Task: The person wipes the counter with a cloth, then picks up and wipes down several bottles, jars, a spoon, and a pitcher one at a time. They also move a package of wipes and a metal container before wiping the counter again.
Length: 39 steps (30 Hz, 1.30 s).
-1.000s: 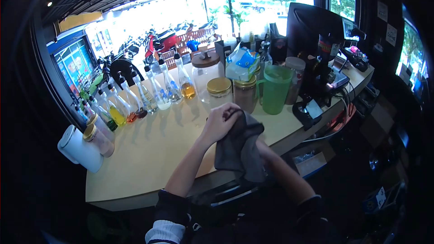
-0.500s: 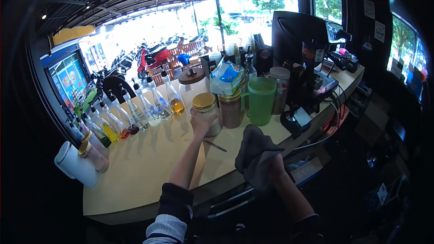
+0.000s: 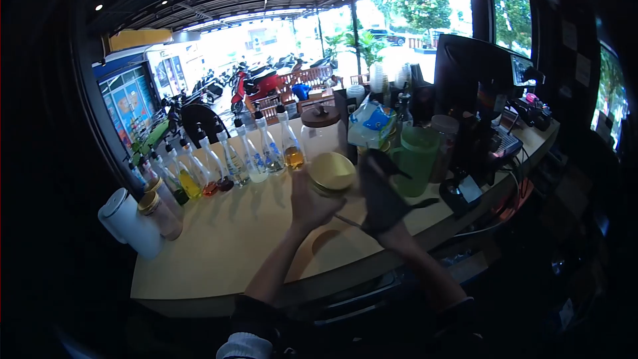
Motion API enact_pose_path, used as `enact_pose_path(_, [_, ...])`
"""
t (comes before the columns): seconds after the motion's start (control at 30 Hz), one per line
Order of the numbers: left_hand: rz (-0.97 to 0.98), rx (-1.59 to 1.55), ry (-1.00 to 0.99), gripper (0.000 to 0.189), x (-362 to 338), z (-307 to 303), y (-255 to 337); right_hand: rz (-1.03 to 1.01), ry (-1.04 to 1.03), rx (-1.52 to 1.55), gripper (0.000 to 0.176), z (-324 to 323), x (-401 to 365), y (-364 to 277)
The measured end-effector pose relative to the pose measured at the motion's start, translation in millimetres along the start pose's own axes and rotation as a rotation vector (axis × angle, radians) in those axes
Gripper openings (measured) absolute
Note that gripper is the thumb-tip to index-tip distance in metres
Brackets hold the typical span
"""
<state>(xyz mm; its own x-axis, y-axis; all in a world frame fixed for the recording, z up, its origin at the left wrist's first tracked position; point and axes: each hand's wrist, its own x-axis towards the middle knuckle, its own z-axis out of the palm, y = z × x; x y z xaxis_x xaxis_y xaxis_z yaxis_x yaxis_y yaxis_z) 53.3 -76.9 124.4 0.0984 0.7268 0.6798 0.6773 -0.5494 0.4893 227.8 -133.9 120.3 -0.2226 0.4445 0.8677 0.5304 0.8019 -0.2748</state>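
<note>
A jar with a gold lid is up off the counter, tilted so that its lid faces me. My left hand is wrapped round its left side; the body of the jar is mostly hidden behind the lid and fingers. Close at the right of the jar, my right hand is closed on a dark grey cloth, blurred by motion. A thin dark stick-like object lies on the counter below the two hands. Just beyond the cloth stands a green pitcher.
Syrup bottles with dark pump tops line the counter's far edge. A white jug and a gold-lidded jar stand at the left end. Behind are a wooden-lidded jar and a tissue pack; a dark coffee machine is right.
My left hand has lifted the gold-lidded jar off the counter and tipped its lid toward me. My right hand has brought the cloth up beside it. The view has shifted a little.
</note>
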Motion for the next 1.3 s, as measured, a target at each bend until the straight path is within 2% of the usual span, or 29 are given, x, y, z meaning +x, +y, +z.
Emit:
enact_pose_path(0.03, [0.067,-0.051,0.039,0.081,-10.7,8.7,-10.2,0.05,-0.141,-0.063,0.072,21.4,6.1,4.8])
enact_pose_path(0.07, [-0.21,-0.937,0.078,0.085,-27.8,53.2,-55.6,-0.01,-0.296,-0.324,0.071,23.1,16.2,-22.1])
enact_pose_path(0.13, [0.499,-0.022,-0.035,0.091,-43.2,2.9,-44.5,0.126,-0.261,-0.225,0.063,47.7,27.2,-31.3])
enact_pose_path(0.17, [0.492,-0.011,-0.025,0.091,-48.8,-2.2,-45.6,0.112,-0.266,-0.217,0.063,50.8,36.8,-37.5])
enact_pose_path(0.23, [0.344,-0.103,0.032,0.09,-59.7,-9.8,-47.2,0.198,-0.46,-0.199,0.054,49.5,61.1,-48.7])
enact_pose_path(0.27, [0.339,-0.094,0.033,0.09,-61.7,-19.6,-39.3,0.195,-0.461,-0.189,0.054,51.6,71.9,-42.5])
enact_pose_path(0.33, [0.224,-0.146,0.174,0.085,-62.2,-42.2,-19.7,0.712,-0.685,0.335,0.045,59.1,90.5,-20.1])
enact_pose_path(0.37, [0.147,-0.016,0.135,0.079,-65.3,-45.5,-26.0,0.754,-0.725,0.372,0.041,65.6,91.5,-14.6])
enact_pose_path(0.4, [0.147,-0.009,0.14,0.079,-66.6,-48.2,-34.9,0.746,-0.727,0.375,0.041,71.0,83.6,-22.1])
enact_pose_path(0.47, [0.002,-0.223,0.087,0.075,-67.1,-49.0,-54.2,0.258,-0.275,0.005,0.042,88.4,47.7,-51.1])
enact_pose_path(0.5, [-0.243,-0.649,0.104,0.072,-67.0,-44.4,-57.4,0.045,-0.123,-0.246,0.04,95.6,36.2,-67.0])
enact_pose_path(0.53, [-0.244,-0.648,0.106,0.072,-71.1,-44.9,-61.2,0.043,-0.124,-0.244,0.04,98.3,34.2,-69.1])
enact_pose_path(0.6, [0.259,0.006,0.1,0.071,-76.6,-49.6,-64.6,-0.07,-0.197,-0.299,0.039,96.5,38.4,-76.4])
enact_pose_path(0.63, [0.031,-0.306,0.02,0.075,-78.9,-41.1,-72.7,0.055,-0.389,-0.186,0.038,89.6,49.2,-71.7])
enact_pose_path(0.67, [0.03,-0.306,0.017,0.075,-78.1,-45.1,-59.5,0.058,-0.389,-0.185,0.038,84.3,65.9,-61.4])
enact_pose_path(0.73, [0.16,-0.183,0.182,0.076,-68.5,-61.9,-25.2,0.684,-0.749,0.451,0.035,78.8,88.0,-34.9])
enact_pose_path(0.77, [0.068,-0.159,0.112,0.073,-67.8,-64.4,-26.9,0.746,-0.633,0.718,0.035,84.7,77.7,-23.0])
enact_pose_path(0.8, [0.071,-0.161,0.112,0.073,-68.6,-64.5,-33.7,0.746,-0.63,0.716,0.035,86.0,64.6,-30.1])
enact_pose_path(0.87, [0.064,-0.313,0.143,0.068,-64.7,-53.8,-63.4,0.146,-0.061,0.344,0.036,93.2,32.4,-50.0])
enact_pose_path(0.9, [-0.17,-0.746,0.094,0.065,-61.9,-37.4,-89.1,0.032,0.011,0.111,0.038,98.7,18.0,-57.5])
enact_pose_path(0.93, [-0.169,-0.747,0.092,0.065,-60.4,-39.0,-77.7,0.032,0.012,0.11,0.038,99.4,17.2,-55.1])
enact_pose_path(1.0, [-0.036,-0.642,0.231,0.064,-63.0,-41.3,-52.2,0.145,0.157,0.518,0.038,101.4,15.1,-48.4])
enact_pose_path(1.03, [-0.095,-0.6,0.186,0.069,-65.8,-51.0,-38.8,0.368,0.148,0.867,0.04,100.0,19.6,-50.7])
enact_pose_path(1.07, [-0.091,-0.6,0.184,0.069,-66.8,-54.7,-32.4,0.365,0.152,0.867,0.04,111.0,7.7,-37.0])
enact_pose_path(1.13, [-0.052,-0.83,0.186,0.074,-69.9,-55.7,-24.9,0.543,0.028,1.161,0.042,140.2,-25.1,1.9])
enact_pose_path(1.17, [0.034,-0.745,0.231,0.081,-69.0,-50.9,-31.2,0.534,0.027,1.156,0.042,134.4,-18.8,-0.7])
enact_pose_path(1.23, [0.041,-0.71,0.231,0.083,-71.7,-42.8,-41.8,0.674,0.01,0.757,0.045,124.2,-11.7,-9.9])
enact_pose_path(1.27, [0.042,-0.672,0.224,0.085,-73.6,-42.3,-41.9,0.674,0.011,0.76,0.045,116.8,-6.3,-16.4])
enact_pose_path(1.3, [-0.009,-0.751,0.269,0.073,-76.9,-40.6,-32.4,1.036,-0.041,1.188,0.046,108.7,0.9,-22.1])
